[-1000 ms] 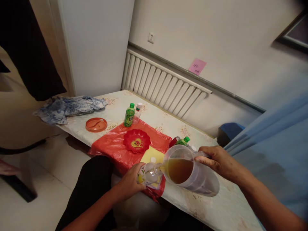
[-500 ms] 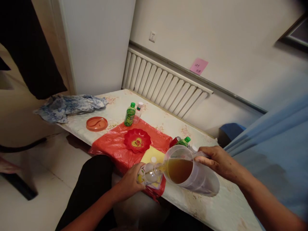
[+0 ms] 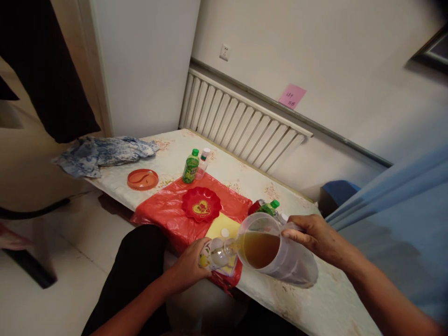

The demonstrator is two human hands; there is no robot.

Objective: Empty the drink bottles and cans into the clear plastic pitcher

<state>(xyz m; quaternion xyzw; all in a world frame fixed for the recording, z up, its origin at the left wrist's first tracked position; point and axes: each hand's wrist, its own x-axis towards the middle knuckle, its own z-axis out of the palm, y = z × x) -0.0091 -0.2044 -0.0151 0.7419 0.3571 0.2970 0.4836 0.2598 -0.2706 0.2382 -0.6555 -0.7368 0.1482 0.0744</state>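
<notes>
My left hand (image 3: 191, 266) is wrapped round a clear bottle (image 3: 221, 254) with a printed label, tilted with its open mouth to the right. In my right hand (image 3: 311, 238) is the handle of a translucent plastic pitcher (image 3: 294, 266), tipped on its side toward the bottle. Brown liquid (image 3: 262, 248) lies inside the pitcher, and its rim meets the bottle's mouth. Beneath them a yellow sheet (image 3: 219, 225) bears a white cap (image 3: 224, 233). A red scalloped plate (image 3: 201, 205) with a yellow heart print rests on the red plastic bag (image 3: 157, 205).
A green bottle (image 3: 190, 168) and a clear bottle (image 3: 202, 165) stand behind the plate. More bottles, one green-capped (image 3: 271, 206), and a red can (image 3: 256, 206) are partly behind the pitcher. An orange lid (image 3: 143, 179) and a patterned cloth (image 3: 112, 153) lie left. A radiator (image 3: 241, 121) lines the wall.
The view has shifted slightly. Both hands keep their hold, with the pitcher and bottle in nearly the same tilted pose.
</notes>
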